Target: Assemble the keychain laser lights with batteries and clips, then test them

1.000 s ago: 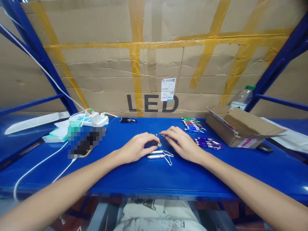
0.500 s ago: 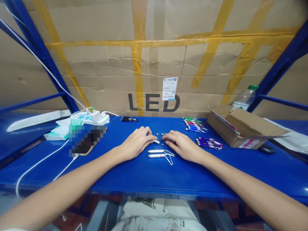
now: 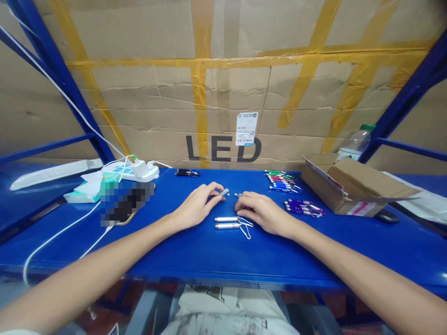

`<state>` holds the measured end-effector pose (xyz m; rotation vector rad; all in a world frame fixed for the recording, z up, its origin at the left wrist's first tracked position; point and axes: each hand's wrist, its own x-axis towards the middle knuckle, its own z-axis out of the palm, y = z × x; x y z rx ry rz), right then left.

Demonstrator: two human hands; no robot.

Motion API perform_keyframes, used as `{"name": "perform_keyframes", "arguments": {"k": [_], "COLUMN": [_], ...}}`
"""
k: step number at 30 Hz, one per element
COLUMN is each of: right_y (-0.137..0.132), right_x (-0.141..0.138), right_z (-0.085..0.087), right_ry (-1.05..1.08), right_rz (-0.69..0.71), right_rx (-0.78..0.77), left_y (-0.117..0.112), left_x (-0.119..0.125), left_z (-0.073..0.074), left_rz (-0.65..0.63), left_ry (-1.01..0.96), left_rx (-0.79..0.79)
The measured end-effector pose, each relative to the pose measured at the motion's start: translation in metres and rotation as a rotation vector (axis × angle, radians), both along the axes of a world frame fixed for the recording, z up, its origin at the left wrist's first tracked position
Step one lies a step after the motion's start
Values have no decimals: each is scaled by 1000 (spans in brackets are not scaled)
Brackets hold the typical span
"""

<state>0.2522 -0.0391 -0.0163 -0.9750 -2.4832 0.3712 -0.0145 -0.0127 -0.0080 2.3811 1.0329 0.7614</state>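
My left hand (image 3: 200, 204) pinches a short silver tube (image 3: 224, 191) between thumb and fingers, its free end pointing up and right. Small round metal discs, like button cells (image 3: 235, 195), lie on the blue table near the tube's end and by my right fingers. My right hand (image 3: 256, 209) rests on the table with its fingers curled together; whatever is in their tips is hidden. A small metal clip (image 3: 240, 195) shows just beyond those fingers. Between my hands and nearer to me lie two silver keychain flashlights (image 3: 226, 223) with carabiner clips.
Green, red and blue keychain flashlights (image 3: 279, 180) lie at the back right, purple ones (image 3: 302, 208) nearer. Beside them stands an open cardboard box (image 3: 359, 186). Black flashlights (image 3: 187, 172) lie at the back. A phone (image 3: 127, 204), cables and a power strip (image 3: 150, 173) occupy the left.
The silver tube in my left hand has tilted upward and lifted a little. My right fingers have curled in, and the nearer small disc between the hands no longer shows.
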Motion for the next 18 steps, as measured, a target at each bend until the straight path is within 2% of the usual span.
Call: {"name": "perform_keyframes", "arguments": {"k": [6, 11, 18], "right_y": [-1, -3, -2], "right_x": [-1, -4, -7], "right_z": [2, 8, 6], "right_ry": [104, 362, 618], "right_rz": [-52, -151, -96], "right_rx": [-25, -120, -215], "left_y": [-2, -3, -4], "left_x": [2, 6, 11], "left_z": [-3, -6, -8], "left_rz": [-126, -90, -161], "left_ry": [-157, -146, -254], "left_rx": [-226, -210, -296]}}
